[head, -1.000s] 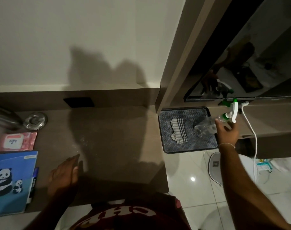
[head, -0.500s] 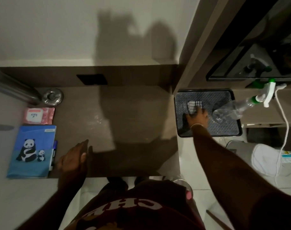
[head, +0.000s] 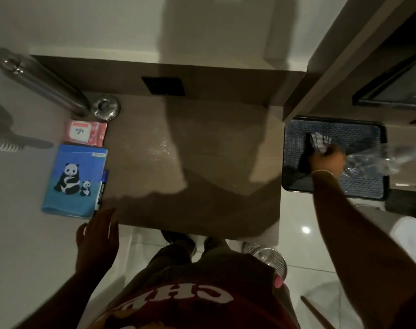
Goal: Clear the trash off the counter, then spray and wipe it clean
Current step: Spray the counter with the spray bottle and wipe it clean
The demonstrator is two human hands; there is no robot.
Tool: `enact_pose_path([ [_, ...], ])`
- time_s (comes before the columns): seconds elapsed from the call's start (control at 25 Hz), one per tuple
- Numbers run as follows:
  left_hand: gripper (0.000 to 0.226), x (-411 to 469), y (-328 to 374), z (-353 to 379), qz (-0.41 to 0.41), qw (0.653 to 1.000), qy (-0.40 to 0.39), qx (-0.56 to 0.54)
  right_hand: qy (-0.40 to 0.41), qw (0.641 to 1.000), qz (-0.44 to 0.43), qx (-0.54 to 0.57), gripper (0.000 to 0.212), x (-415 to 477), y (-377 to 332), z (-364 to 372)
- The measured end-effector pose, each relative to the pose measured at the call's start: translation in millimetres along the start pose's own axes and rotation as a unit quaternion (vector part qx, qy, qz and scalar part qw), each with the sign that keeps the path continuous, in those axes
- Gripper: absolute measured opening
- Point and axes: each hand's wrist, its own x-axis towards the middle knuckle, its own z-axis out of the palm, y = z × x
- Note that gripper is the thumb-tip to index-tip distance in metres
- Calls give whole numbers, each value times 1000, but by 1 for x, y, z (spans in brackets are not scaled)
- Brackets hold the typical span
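Slid back off the counter (head: 197, 148) edge since a moment ago: left hand (head: 97, 241), fingers spread, empty. Wet sheen ahead of those fingertips. Rightward, right hand (head: 327, 160) pinching checked cloth (head: 317, 141) on tray (head: 378, 129), likely for wiping; spray bottle (head: 378, 157) just beside.

- We note a dark maroon T-shirt (head: 197, 302) with large white block lettering across the chest.
- We observe dark trousers (head: 178, 252) below it.
- Both forearms are bare; we note a thin pale bangle (head: 322, 172) at the right wrist.
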Motion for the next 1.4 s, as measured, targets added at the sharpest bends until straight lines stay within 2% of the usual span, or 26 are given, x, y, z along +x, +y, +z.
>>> enact_pose_path([
  [0.12, 40, 13, -1, 0, -39, 999, 11, -17, 22, 996, -45, 72, 33, -69, -17, -14],
  [0.2, 39, 23, -3, 4, -43, 999, 10, -19, 4, 984, -164, 70, 32, -128, -14, -17],
  [0.28, 35, 33, -5, 5, -22, 1000, 2, -10, -16, 960, -278, 17, 38, -173, -3, -7],
  [0.36, 34, 40, -7, 6, 6, 1000, -6, -6, -45, 934, -338, -110, 56, -188, 0, 14],
  [0.44, 36, 44, -9, 5, 38, 999, -13, 3, -89, 907, -356, -207, 72, -193, -3, 34],
  [0.52, 36, 51, -14, 6, 52, 999, -15, 0, -83, 895, -363, -246, 75, -191, -6, 48],
  [0.64, 45, 58, -31, 13, 47, 999, -20, -17, -57, 929, -308, -199, 73, -206, -29, 74],
  [0.72, 45, 63, -42, 20, 40, 999, -11, -28, -63, 936, -319, -134, 73, -247, -60, 105],
  [0.8, 49, 67, -54, 26, 38, 999, 2, -28, -80, 894, -427, -113, 74, -317, -89, 148],
  [0.84, 52, 70, -60, 28, 30, 999, 12, -29, -118, 853, -496, -113, 73, -360, -98, 167],
  [0.88, 54, 74, -65, 29, 21, 999, 24, -32, -193, 797, -557, -133, 73, -401, -103, 181],
  [0.92, 55, 79, -71, 31, 17, 998, 38, -38, -274, 734, -596, -176, 73, -436, -99, 189],
  [0.96, 55, 84, -76, 31, 23, 997, 53, -44, -322, 685, -616, -217, 74, -461, -90, 191],
  [1.0, 55, 90, -83, 30, 40, 996, 65, -48, -330, 665, -623, -246, 75, -473, -77, 188],
  [1.08, 54, 106, -88, 30, 81, 993, 73, -51, -305, 684, -615, -246, 74, -459, -50, 175],
  [1.16, 54, 125, -88, 29, 107, 990, 67, -67, -275, 746, -556, -240, 72, -421, -29, 147],
  [1.28, 55, 153, -92, 31, 110, 989, 70, -74, -169, 888, -349, -246, 71, -345, -6, 101],
  [1.32, 54, 163, -96, 32, 105, 988, 79, -76, -123, 924, -276, -235, 71, -319, -5, 91],
  [1.4, 55, 178, -109, 36, 108, 986, 95, -80, -51, 964, -149, -214, 74, -279, -22, 93],
])
